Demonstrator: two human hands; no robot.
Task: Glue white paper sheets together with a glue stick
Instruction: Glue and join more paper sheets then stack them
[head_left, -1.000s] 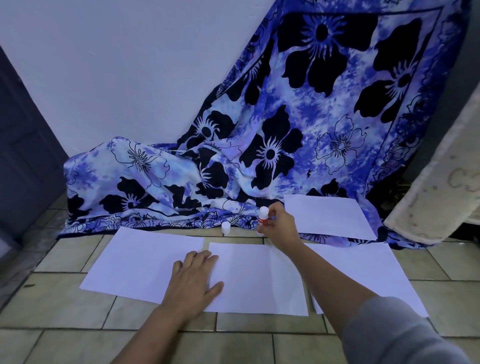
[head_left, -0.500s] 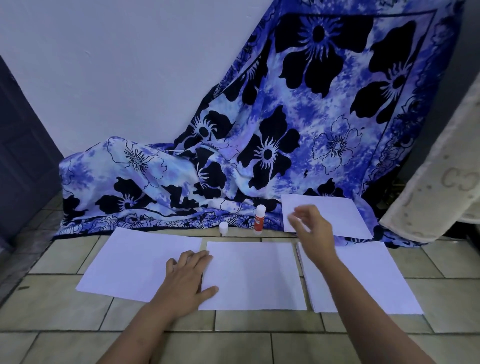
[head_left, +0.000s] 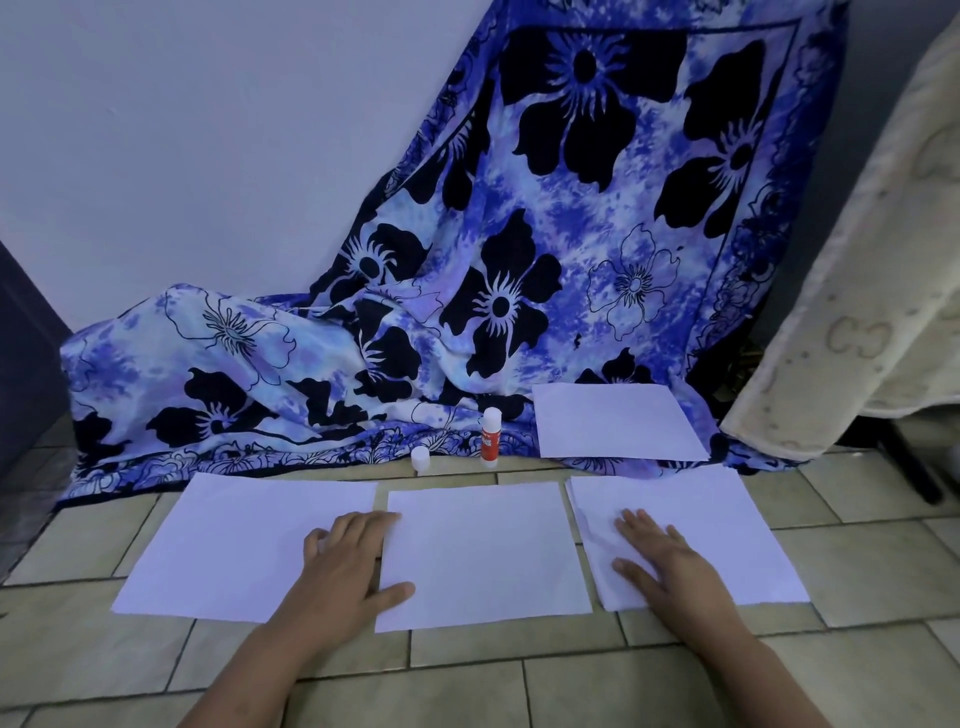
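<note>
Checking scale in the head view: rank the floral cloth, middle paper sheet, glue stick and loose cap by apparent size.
Largest to smallest:
1. floral cloth
2. middle paper sheet
3. glue stick
4. loose cap
Nearness favours the sheet, yet no pair looks close.

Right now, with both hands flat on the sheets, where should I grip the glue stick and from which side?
Pinch the glue stick round its orange-labelled barrel, below the white top. It stands upright on the tiled floor, so come in level from the near side with the right hand; the flowered cloth crowds its back, and the loose cap sits to its left.
</note>
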